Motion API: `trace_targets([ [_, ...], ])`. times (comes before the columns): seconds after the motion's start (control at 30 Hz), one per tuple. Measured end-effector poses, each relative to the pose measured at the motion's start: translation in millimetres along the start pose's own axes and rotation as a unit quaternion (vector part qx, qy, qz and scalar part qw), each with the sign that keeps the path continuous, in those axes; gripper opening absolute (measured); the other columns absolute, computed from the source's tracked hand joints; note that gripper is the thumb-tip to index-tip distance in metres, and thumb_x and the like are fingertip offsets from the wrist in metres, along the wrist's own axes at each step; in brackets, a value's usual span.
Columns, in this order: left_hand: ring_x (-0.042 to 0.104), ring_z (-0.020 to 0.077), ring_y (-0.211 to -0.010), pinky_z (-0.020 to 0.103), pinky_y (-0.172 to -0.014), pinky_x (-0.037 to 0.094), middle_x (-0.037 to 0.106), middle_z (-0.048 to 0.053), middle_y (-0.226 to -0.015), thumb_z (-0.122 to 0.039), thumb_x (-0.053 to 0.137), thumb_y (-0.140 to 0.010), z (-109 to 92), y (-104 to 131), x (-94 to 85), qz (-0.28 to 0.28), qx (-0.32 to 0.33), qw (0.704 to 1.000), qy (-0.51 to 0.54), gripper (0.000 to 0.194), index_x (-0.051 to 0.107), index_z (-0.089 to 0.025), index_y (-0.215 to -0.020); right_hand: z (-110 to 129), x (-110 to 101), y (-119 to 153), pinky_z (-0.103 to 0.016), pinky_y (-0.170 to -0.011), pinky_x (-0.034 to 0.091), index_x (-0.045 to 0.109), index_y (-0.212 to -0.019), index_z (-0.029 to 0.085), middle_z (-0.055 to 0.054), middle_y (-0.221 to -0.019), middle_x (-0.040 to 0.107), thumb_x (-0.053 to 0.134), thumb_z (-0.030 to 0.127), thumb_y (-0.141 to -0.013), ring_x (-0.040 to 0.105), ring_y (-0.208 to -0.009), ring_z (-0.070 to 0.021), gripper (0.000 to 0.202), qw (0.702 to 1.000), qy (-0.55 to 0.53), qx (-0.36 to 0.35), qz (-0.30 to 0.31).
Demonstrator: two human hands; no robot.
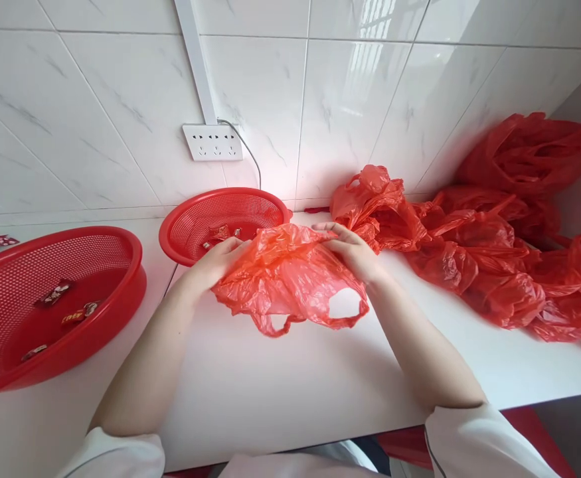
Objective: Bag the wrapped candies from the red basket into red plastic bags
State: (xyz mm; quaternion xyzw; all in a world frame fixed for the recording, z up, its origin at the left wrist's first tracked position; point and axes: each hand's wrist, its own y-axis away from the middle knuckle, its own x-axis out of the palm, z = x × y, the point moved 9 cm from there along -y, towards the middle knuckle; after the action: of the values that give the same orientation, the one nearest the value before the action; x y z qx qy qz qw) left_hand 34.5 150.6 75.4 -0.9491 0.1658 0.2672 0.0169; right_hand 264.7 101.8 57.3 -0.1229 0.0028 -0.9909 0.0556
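Observation:
A crumpled red plastic bag [290, 275] is between my two hands above the white table, its handle loops hanging toward me. My left hand [220, 260] is against the bag's left side, with its fingertips hidden behind the plastic. On the other side, my right hand [352, 251] is closed on the bag's upper right edge, its fingers partly showing. What the bag contains, if anything, cannot be made out.
Left are a large red basket [138, 265] with small wrapped packets and a smaller red basket [170, 239] behind my left hand. Red bags [499, 265] heap along the right. A power strip [214, 142] with a cable is on the tiled wall.

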Motion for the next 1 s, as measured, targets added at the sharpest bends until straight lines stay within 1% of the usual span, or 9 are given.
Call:
trace_targets([
  [0.07,0.063,0.0228,-0.071,0.031,-0.058,0.046,0.066,0.004,-0.079,-0.058,0.058,-0.078,-0.2,6.6,-8.1,0.007,-0.019,0.998,-0.063,0.041,0.06,-0.02,-0.09,6.8,-10.4,1.5,-0.029,-0.063,0.053,0.053,-0.11,0.025,0.001,-0.083,0.068,0.066,0.025,-0.076,0.065,-0.069,-0.0153,0.037,0.998,-0.044,0.016,-0.03],
  [0.23,0.061,0.022,-0.092,0.033,-0.078,0.046,0.066,0.006,-0.102,-0.048,0.05,-0.087,-65.4,53.2,-31.1,-0.194,0.142,0.947,-0.213,0.028,0.058,-0.022,-0.095,32.8,-11.7,11.6,-0.033,-0.078,0.055,0.057,-0.104,0.023,-0.003,-0.097,0.067,0.064,0.03,-0.078,0.067,-0.086,-0.019,0.028,0.994,-0.087,-0.038,-0.058],
  [0.37,0.061,0.0216,-0.091,0.031,-0.078,0.05,0.064,0.006,-0.1,-0.05,0.061,-0.081,-99.1,91.9,13.2,-0.081,0.257,0.957,-0.111,0.035,0.058,-0.022,-0.103,47.3,6.9,29.1,-0.031,-0.07,0.056,0.055,-0.114,0.027,-0.002,-0.104,0.065,0.057,0.04,-0.085,0.067,-0.084,-0.0175,0.032,0.993,-0.062,-0.093,-0.031],
  [0.47,0.06,0.0268,-0.103,0.034,-0.08,0.052,0.06,0.01,-0.117,-0.054,0.07,-0.073,-98.9,99.0,47.0,0.053,0.239,0.969,0.035,0.068,0.045,-0.025,-0.129,51.2,47.4,47.6,-0.034,-0.076,0.057,0.045,-0.129,0.031,-0.005,-0.122,0.061,0.055,0.047,-0.088,0.068,-0.092,-0.0196,0.046,0.986,0.018,-0.12,0.111],
  [0.57,0.061,0.0254,-0.102,0.035,-0.08,0.053,0.058,0.011,-0.122,-0.046,0.065,-0.08,-89.1,85.8,59.0,0.102,0.184,0.965,0.155,0.058,0.044,-0.025,-0.13,51.2,85.5,69.5,-0.04,-0.093,0.053,0.039,-0.137,0.03,-0.008,-0.143,0.045,0.052,0.04,-0.092,0.059,-0.116,-0.0228,0.048,0.945,0.138,-0.184,0.231],
  [0.7,0.063,0.0145,-0.073,0.029,-0.067,0.054,0.063,0.005,-0.098,-0.036,0.059,-0.087,-67.5,57.6,46.0,0.052,0.109,0.969,0.218,0.039,0.052,-0.023,-0.122,48.9,95.4,73.4,-0.049,-0.103,0.044,0.037,-0.14,0.028,-0.012,-0.152,0.029,0.068,0.041,-0.081,0.035,-0.138,-0.0312,0.068,0.862,0.38,-0.299,0.152],
  [0.8,0.059,0.0114,-0.066,0.024,-0.06,0.051,0.063,0.003,-0.089,-0.034,0.057,-0.088,-61.0,48.0,35.6,0.032,0.097,0.964,0.244,0.032,0.057,-0.021,-0.118,41.0,77.7,57.4,-0.053,-0.097,0.048,0.033,-0.144,0.027,-0.015,-0.155,0.022,0.072,0.034,-0.077,0.033,-0.138,-0.0356,0.078,0.823,0.498,-0.272,0.033],
  [0.9,0.06,0.0129,-0.071,0.022,-0.059,0.05,0.065,0.004,-0.093,-0.032,0.059,-0.085,-58.8,45.5,25.5,0.032,0.091,0.969,0.226,0.029,0.061,-0.021,-0.112,34.8,55.7,43.7,-0.041,-0.082,0.055,0.042,-0.138,0.026,-0.013,-0.129,0.057,0.059,0.021,-0.085,0.062,-0.108,-0.0253,0.056,0.848,0.492,-0.197,0.003],
  [1.0,0.064,0.0169,-0.071,0.024,-0.058,0.05,0.068,0.004,-0.091,-0.029,0.064,-0.08,-49.2,42.7,11.5,0.065,0.06,0.986,0.141,0.034,0.063,-0.023,-0.113,31.4,43.3,40.5,-0.03,-0.065,0.055,0.063,-0.108,0.022,-0.003,-0.087,0.07,0.065,0.027,-0.081,0.066,-0.073,-0.0167,0.028,0.891,0.434,-0.112,0.07],
])
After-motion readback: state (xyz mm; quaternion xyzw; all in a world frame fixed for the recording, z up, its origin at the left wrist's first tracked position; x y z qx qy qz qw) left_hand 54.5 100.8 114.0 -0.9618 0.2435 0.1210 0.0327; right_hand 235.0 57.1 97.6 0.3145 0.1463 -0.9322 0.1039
